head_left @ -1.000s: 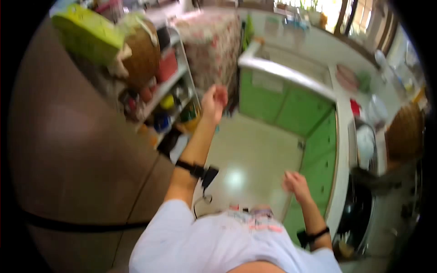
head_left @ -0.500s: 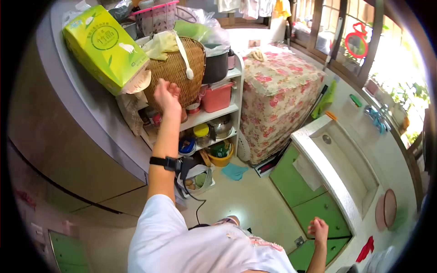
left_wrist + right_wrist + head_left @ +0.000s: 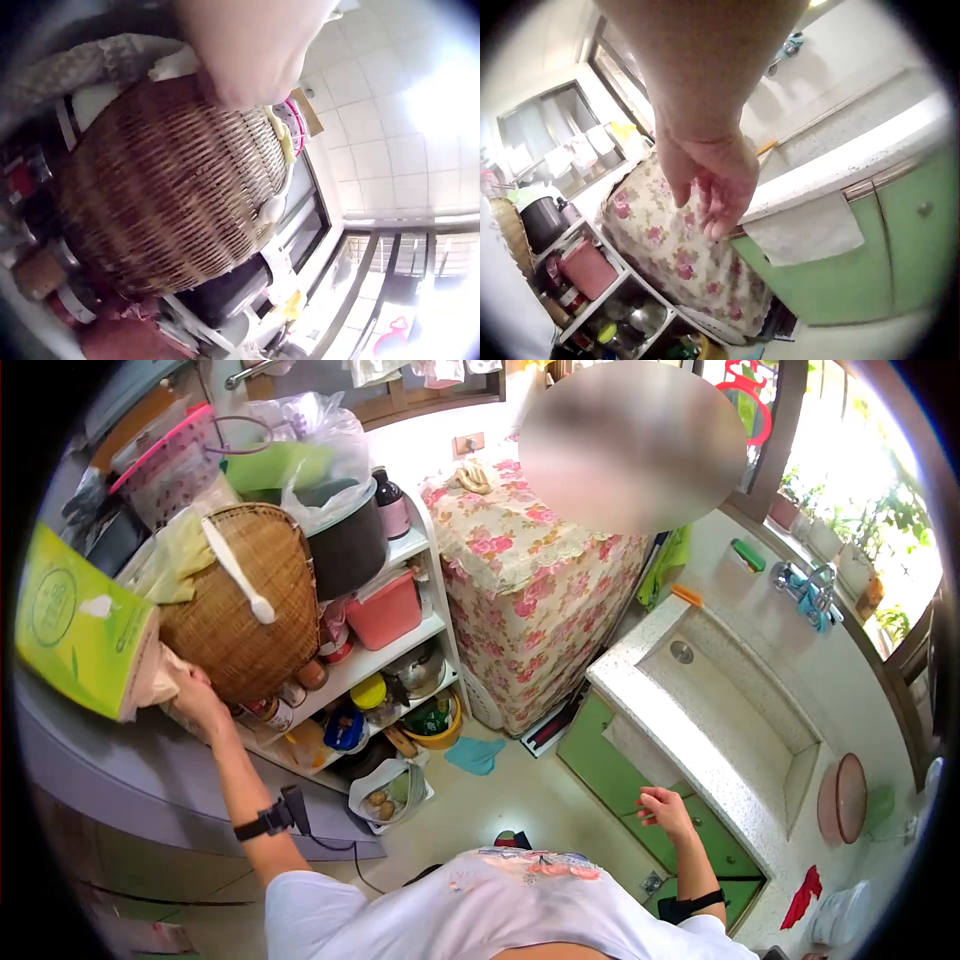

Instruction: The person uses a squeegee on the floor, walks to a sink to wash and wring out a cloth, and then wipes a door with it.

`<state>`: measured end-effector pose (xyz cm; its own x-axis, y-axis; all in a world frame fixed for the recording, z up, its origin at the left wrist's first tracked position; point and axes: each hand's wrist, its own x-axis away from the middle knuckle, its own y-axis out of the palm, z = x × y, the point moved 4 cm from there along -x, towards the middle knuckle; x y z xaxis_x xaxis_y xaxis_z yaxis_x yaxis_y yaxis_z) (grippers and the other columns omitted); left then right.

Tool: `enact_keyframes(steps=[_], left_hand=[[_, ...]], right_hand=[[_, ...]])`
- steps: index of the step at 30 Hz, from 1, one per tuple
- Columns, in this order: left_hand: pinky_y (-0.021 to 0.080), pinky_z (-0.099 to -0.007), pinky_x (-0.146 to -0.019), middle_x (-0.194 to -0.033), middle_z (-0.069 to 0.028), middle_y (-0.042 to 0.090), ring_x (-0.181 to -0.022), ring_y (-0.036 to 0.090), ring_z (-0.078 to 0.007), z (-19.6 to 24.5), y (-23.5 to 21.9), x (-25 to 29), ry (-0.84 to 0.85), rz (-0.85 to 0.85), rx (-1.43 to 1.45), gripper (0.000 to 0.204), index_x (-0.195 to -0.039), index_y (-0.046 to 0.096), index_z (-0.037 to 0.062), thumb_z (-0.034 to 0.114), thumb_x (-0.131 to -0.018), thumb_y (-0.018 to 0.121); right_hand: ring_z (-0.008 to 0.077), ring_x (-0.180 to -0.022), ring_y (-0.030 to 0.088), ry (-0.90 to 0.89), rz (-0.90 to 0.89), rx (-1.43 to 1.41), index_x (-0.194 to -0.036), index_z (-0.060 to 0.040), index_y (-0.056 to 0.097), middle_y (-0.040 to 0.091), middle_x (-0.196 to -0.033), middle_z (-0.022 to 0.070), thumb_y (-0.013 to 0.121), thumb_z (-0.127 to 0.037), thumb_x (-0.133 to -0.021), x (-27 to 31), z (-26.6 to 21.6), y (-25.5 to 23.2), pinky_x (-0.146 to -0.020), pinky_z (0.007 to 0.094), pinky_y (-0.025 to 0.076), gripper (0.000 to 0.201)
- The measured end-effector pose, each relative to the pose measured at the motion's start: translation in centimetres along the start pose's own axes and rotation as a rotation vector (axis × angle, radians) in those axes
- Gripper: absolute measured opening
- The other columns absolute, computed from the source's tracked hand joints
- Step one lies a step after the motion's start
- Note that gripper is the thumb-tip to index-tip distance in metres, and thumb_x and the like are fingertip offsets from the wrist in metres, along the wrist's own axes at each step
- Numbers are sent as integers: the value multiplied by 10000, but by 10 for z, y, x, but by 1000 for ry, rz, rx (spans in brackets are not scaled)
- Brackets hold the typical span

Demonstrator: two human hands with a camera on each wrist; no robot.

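Left hand [image 3: 200, 705] onto tissue [image 3: 158, 676], head view.

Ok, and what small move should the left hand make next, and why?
Probably draw the pale tissue gently out of the green pack: the left hand is right at it, fingers seemingly closed on it, and it sticks out of the pack's end.

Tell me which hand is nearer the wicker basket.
Left. The left hand is beside the basket, at the tissue; the right hand is farther off, near the green cabinet.
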<state>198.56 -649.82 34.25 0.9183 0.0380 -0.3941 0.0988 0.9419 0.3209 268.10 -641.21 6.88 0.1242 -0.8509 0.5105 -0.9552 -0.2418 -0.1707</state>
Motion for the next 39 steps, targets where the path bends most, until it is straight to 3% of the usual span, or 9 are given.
enact_keyframes(steps=[6,8,10,12,17,21,27,34,39], left_hand=[[264,-217,-411,-535,38,347,-443,300,-62,-16,-12,73,-194,-235,-289,308,-627,403,102,265,-882,458],[396,-254,-480,-540,-3,482,-484,478,-138,-35,24,158,-239,-849,-656,299,-723,547,72,312,-877,457],[434,-430,-696,-802,-212,587,-743,549,-416,-61,47,250,506,-1643,-1117,296,-933,554,-15,256,-852,468],[336,-405,-895,-1106,-275,459,-1031,438,-383,-25,97,332,467,-1932,-629,336,-1101,441,-39,187,-852,457],[407,-409,-762,-891,-206,548,-862,513,-377,89,180,476,86,-2213,-252,208,-913,515,-55,122,-811,477],[407,-400,-761,-895,-200,548,-862,515,-367,147,195,567,307,-2622,225,209,-921,516,-52,123,-814,476],[406,-387,-759,-902,-189,549,-861,518,-353,185,211,692,422,-2933,792,211,-932,516,-48,124,-818,474],[406,-372,-757,-910,-177,550,-860,522,-336,205,242,767,486,-3109,1241,213,-944,517,-44,125,-822,472],[406,-362,-756,-916,-169,551,-860,524,-324,209,249,786,530,-3118,1458,216,-953,517,-41,126,-826,471]], right_hand=[[134,-619,554,59,-55,63,-1068,44,522,583,-838,83,520,-176,-839,-49,-3,-6,-527,266,467,319],[128,-600,551,40,-83,95,-1050,58,539,589,-809,83,520,-178,-826,-64,-3,-9,-518,251,453,326],[110,-560,529,-16,-137,288,-1040,51,552,583,-770,74,526,-181,-816,-78,-2,-25,-497,239,433,323],[123,-569,525,-122,-74,432,-1068,10,549,588,-734,72,538,-205,-818,-71,-13,-44,-524,264,434,329],[193,-704,560,-221,136,481,-1070,-38,551,619,-801,108,562,-238,-816,-25,9,-134,-641,322,444,324],[257,-787,591,-99,210,170,-1022,-24,560,613,-858,155,590,-219,-790,21,78,-217,-705,331,456,305],[291,-802,586,-14,365,492,-1017,-30,567,605,-888,174,562,-229,-798,70,124,-300,-712,342,456,295],[222,-754,610,199,1084,315,-997,-22,583,628,-827,146,551,-212,-798,130,196,-402,-681,303,471,277],[178,-700,605,279,1086,165,-968,-4,589,625,-775,136,552,-196,-800,146,224,-412,-641,284,468,258]])
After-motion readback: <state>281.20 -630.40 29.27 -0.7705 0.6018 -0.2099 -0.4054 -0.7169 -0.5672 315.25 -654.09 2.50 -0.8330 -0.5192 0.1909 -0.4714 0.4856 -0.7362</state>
